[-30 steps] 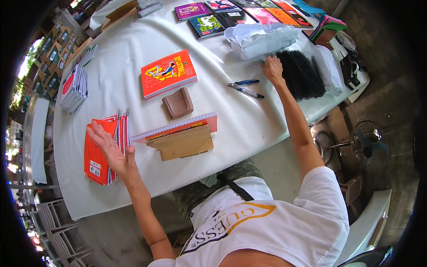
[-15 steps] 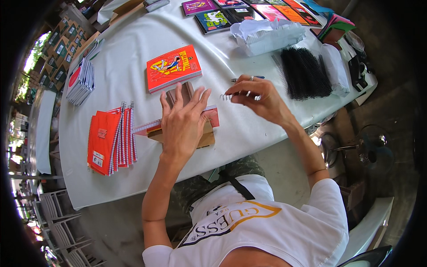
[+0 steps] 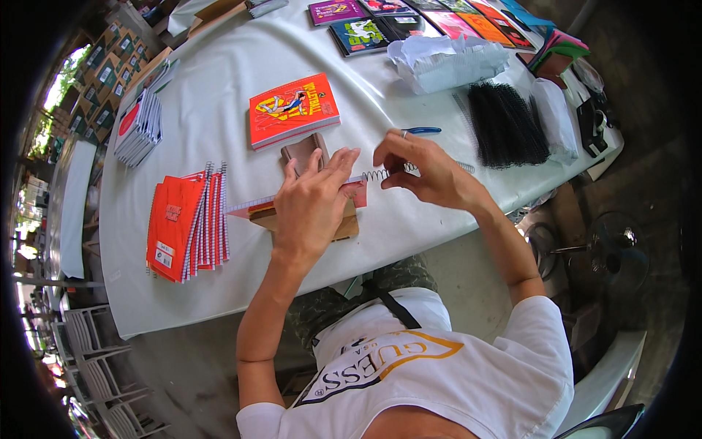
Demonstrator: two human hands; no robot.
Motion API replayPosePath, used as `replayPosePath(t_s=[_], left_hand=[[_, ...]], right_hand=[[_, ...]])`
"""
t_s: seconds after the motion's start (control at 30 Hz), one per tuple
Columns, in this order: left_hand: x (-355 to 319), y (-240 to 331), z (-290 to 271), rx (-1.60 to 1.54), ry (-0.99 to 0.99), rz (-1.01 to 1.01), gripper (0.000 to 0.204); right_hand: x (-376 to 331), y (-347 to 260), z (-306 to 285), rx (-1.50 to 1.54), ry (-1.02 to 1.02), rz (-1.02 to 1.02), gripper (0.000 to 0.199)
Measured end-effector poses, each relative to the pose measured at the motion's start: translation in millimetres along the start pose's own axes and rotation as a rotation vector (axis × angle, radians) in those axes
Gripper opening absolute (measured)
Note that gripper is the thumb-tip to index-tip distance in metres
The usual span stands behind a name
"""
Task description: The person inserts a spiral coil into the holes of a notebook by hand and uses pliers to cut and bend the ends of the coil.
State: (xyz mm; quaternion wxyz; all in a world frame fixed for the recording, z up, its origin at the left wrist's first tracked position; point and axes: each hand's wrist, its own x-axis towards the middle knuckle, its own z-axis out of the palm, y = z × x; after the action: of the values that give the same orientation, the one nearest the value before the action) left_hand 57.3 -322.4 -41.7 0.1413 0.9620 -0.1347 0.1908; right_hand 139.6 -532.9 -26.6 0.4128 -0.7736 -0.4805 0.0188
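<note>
My left hand [image 3: 311,206] lies flat on an unbound red-covered notebook [image 3: 252,207] that rests on a brown cardboard block [image 3: 344,227] at the table's front edge. My right hand [image 3: 424,168] pinches a thin metal spiral coil [image 3: 380,174] beside the notebook's right edge, the coil running on to the right past my fingers. A small brown block [image 3: 303,150] stands just beyond my left fingertips.
A fanned stack of bound red notebooks [image 3: 186,223] lies at my left. Farther back lie a red book stack [image 3: 292,110], a blue pen [image 3: 423,131], a pile of black coils [image 3: 504,124], white plastic wrapping [image 3: 446,62] and several colourful books [image 3: 365,33]. A white cloth covers the table [image 3: 205,117].
My left hand came off the red stack at the left and onto the notebook. My right hand drew back from the black coils holding a metal coil, now at the notebook's edge.
</note>
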Motion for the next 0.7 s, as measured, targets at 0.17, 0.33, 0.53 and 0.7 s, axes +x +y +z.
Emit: replayPosePath(t_s=[0.17,0.33,0.53,0.7], left_hand=[[2.5,9.6,0.5,-0.071,0.030,0.023,0.052],[3.1,19.9,0.0,-0.105,-0.018,0.026,0.053],[4.9,25.2,-14.7,0.065,-0.158,0.009,0.061],[-2.4,19.0,5.1,0.087,-0.121,0.157,0.072]], right_hand=[[-2.8,-25.3,2.9,-0.121,-0.040,0.167,0.017],[-1.1,-11.8,3.4,-0.250,-0.149,-0.087,0.011],[51.1,61.7,-12.5,-0.053,-0.346,0.181,0.009],[113.6,117.2,77.9,-0.150,-0.482,-0.240,0.034]])
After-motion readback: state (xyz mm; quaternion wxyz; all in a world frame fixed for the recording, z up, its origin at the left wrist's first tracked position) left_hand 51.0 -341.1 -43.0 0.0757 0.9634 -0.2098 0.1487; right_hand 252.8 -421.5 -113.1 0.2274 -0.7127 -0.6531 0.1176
